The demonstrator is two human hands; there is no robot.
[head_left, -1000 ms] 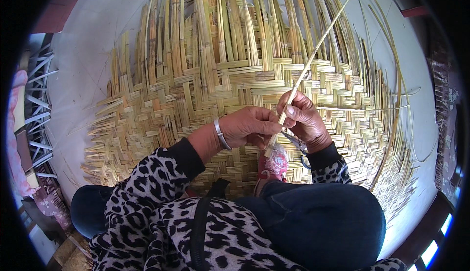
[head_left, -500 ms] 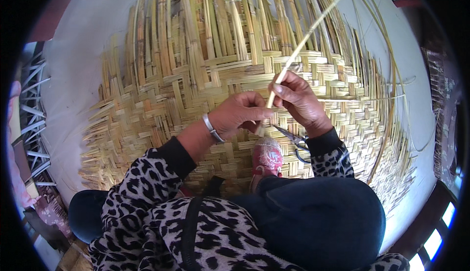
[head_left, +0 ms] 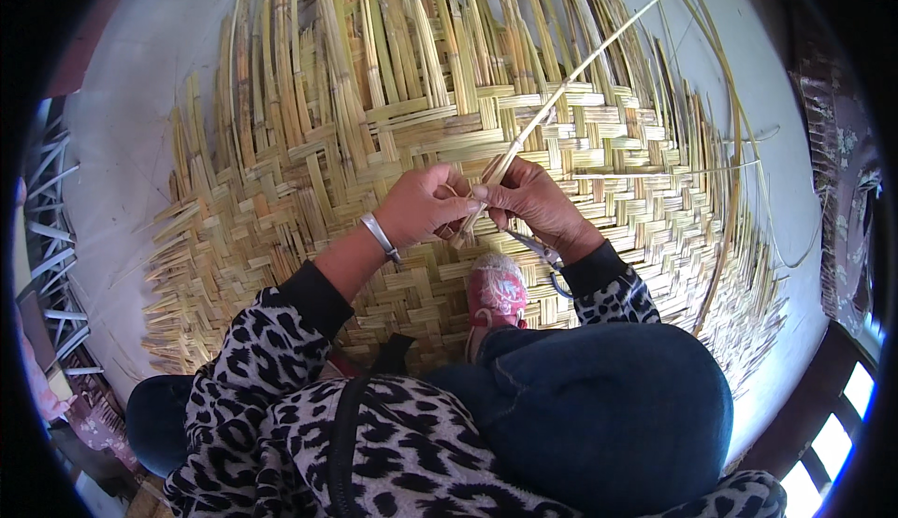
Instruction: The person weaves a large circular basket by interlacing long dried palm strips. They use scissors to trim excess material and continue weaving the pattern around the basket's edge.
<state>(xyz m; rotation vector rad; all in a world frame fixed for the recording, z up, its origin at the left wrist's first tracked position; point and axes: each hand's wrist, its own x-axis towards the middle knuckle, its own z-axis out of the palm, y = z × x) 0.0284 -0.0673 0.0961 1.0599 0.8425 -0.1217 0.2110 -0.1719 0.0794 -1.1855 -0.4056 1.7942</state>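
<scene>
A long, pale split reed strip (head_left: 582,71) slants from my fingers up toward the far right. My left hand (head_left: 423,206) pinches it close to its near end, thumb and fingers closed. Right beside it, my right hand (head_left: 537,204) grips the same strip, with thumb against fingers. The lower end of the strip looks split or frayed between the hands. Beneath both hands spreads a woven reed mat (head_left: 398,280) in a diagonal pattern. Scissors with blue handles (head_left: 558,282) lie by my right wrist, partly hidden by the hand.
Long unwoven reeds (head_left: 383,32) stick out at the mat's far side. Loose thin strips (head_left: 739,144) curve along the right. My foot in a red patterned shoe (head_left: 497,292) stands on the mat. A metal rack (head_left: 58,237) is at the far left, on the pale floor (head_left: 117,191).
My right hand has slid down the strip, close against my left fingers. The strip's far end has come nearer, fully into view. The whole view has shifted slightly.
</scene>
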